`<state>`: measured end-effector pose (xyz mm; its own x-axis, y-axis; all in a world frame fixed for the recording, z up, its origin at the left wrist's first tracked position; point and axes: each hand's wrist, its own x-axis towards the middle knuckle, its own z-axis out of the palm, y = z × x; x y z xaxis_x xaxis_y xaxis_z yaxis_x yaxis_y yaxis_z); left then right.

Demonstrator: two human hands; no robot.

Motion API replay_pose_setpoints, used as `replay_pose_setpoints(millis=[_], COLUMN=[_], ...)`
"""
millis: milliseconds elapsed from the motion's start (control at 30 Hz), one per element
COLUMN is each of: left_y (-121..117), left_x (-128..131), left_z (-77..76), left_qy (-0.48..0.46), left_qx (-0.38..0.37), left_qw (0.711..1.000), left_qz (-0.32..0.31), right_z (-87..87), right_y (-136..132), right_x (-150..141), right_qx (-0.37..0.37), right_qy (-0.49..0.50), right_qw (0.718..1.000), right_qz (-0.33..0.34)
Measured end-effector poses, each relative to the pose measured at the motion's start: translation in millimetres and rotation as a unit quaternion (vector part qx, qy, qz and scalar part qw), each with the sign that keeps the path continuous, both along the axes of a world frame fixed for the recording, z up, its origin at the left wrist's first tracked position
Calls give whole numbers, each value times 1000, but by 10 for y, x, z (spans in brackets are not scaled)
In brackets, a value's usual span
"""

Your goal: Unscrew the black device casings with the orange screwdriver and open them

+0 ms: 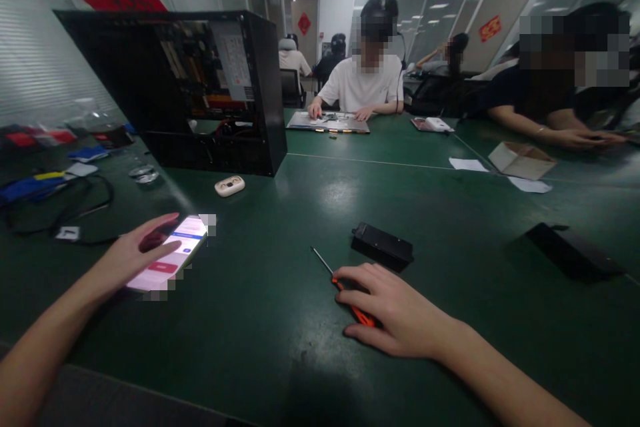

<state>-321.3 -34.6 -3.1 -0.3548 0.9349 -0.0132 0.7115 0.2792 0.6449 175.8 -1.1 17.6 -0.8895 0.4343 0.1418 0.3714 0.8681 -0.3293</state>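
My left hand [135,250] is beside a lit phone [175,247] lying on the table. Its fingers are apart, and the thumb and index finger reach over the screen's left edge. My right hand [385,307] rests over a screwdriver [361,313] with an orange and black handle. Its fingers and thumb curl about the handle, which they partly cover, while the thin metal shaft points away to the upper left. Just beyond that hand lies a black rectangular box [383,245].
An open computer case [265,93] stands at the back left, near a small beige earbud case [229,186]. Cables and a bottle [97,123] are at far left. Another black box [575,250] lies right, below a cardboard box [523,160]. Across the table, a person handles a flat panel [350,123].
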Motion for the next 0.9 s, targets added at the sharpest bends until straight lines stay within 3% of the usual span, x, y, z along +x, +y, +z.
replay_pose_setpoints(millis=[133, 267, 467, 633, 900], left_y=[33, 2, -64, -39, -4], left_x=[32, 102, 181, 150, 119], left_z=[-30, 11, 101, 80, 3], left_qy=[35, 42, -25, -77, -238], left_qx=[0, -6, 12, 32, 98], left_qw=[999, 999, 999, 995, 957], left_qz=[-24, -7, 22, 60, 135], right_z=[0, 10, 11, 1, -27], right_y=[0, -5, 10, 24, 44], right_x=[-2, 2, 18, 29, 35], right_qx=[2, 1, -2, -12, 4], right_qy=[1, 0, -7, -6, 1], right_qw=[1000, 1000, 1000, 1000, 999], right_qz=[0, -1, 5, -2, -34])
